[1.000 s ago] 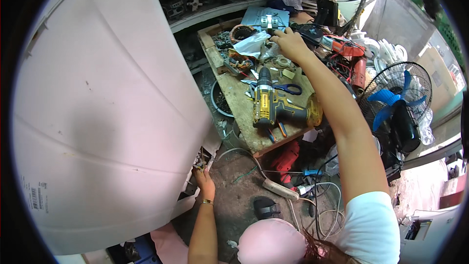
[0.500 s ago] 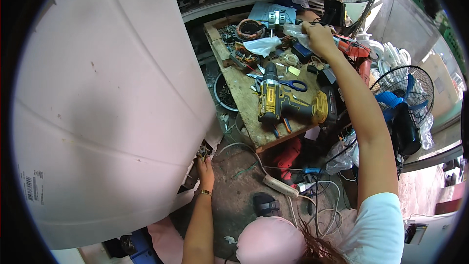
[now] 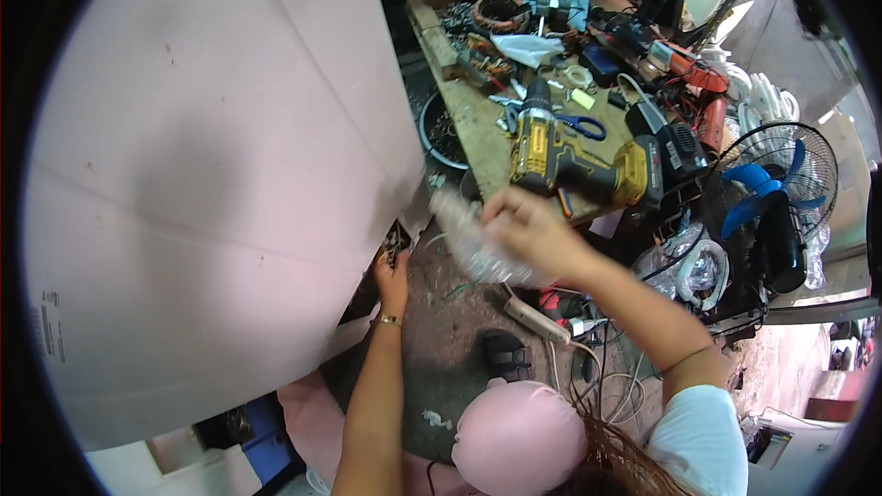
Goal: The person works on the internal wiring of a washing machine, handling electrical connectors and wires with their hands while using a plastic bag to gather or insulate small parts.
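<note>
Behind everything, a messy workshop shows a wooden workbench [image 3: 478, 129] piled with tools. Biggest of all is a big white panel [image 3: 202, 184] filling the left side. Next comes a black fan [image 3: 781, 193] with blue blades, standing past the bench's right edge. A yellow drill [image 3: 560, 152] lies near the bench's front edge. The right hand [image 3: 533, 234] is in front of that edge, fingers curled shut around a crinkly clear plastic bag [image 3: 469, 239], which looks blurry. The left hand [image 3: 393, 276] reaches up to the panel's lower right corner, fingertips touching small wires [image 3: 393, 243] there; how tightly it grips, I cannot tell.
</note>
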